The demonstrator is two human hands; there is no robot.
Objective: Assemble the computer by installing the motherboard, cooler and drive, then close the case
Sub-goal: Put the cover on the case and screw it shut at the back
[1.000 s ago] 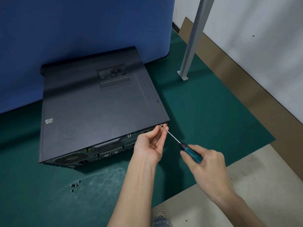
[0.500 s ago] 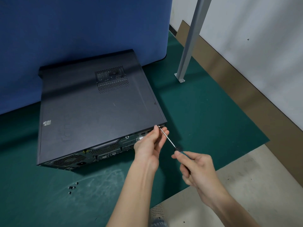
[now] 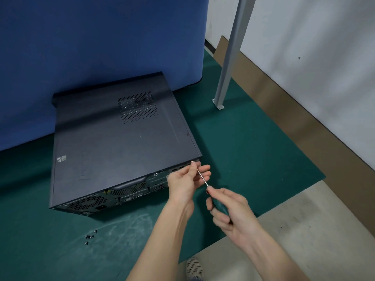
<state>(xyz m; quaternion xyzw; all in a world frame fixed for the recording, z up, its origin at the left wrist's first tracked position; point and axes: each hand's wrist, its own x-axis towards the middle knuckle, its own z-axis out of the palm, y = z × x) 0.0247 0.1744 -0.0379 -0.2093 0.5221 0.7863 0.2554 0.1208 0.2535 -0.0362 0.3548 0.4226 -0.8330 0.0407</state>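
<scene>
Head view: the right hand [image 3: 229,211] wraps its curled fingers round the handle of a screwdriver [image 3: 199,174]; the left hand [image 3: 183,184] pinches the thin shaft near its tip, steadying it at the rear right corner of the computer case [image 3: 121,149]; the case lies flat on a green mat [image 3: 253,155], its panel on and its ports facing the person; a few small black screws [image 3: 89,237] lie on the mat near the case's rear left corner; a blue partition [image 3: 101,47] stands just behind the case, a grey post [image 3: 229,57] to the right.
</scene>
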